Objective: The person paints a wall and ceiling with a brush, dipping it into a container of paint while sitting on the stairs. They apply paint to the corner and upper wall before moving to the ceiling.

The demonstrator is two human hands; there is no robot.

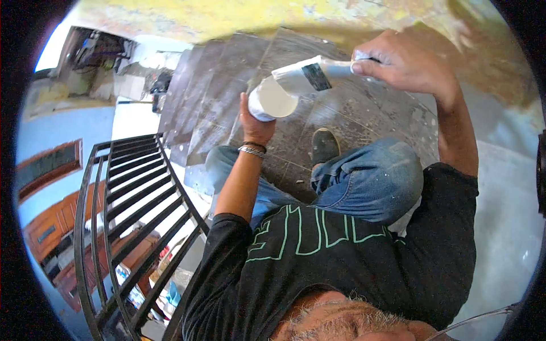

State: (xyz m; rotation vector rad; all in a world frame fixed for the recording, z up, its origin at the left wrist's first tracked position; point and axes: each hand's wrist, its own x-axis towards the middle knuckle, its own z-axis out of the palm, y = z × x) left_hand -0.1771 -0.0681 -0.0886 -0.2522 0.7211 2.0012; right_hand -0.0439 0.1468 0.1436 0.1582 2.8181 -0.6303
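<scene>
My left hand [257, 126] is closed around a small white tub [257, 109] that is tilted so its round mouth shows pale, creamy paint [280, 101] inside. My right hand [404, 61] grips the handle of a wide paintbrush [298, 77], thumb pressed along it. White paint coats the bristles, and a dark patch marks the band near the handle. The bristle end overlaps the tub's rim in this view. Both hands are out in front of my bent knees, over the tiled steps.
Dark, paint-spattered tiled steps [227, 74] run below me, beside a patchy yellow wall [239, 17]. A black metal railing [142, 199] rises on the left, with wooden furniture [65, 221] beyond it. A pale surface [506, 199] lies on the right.
</scene>
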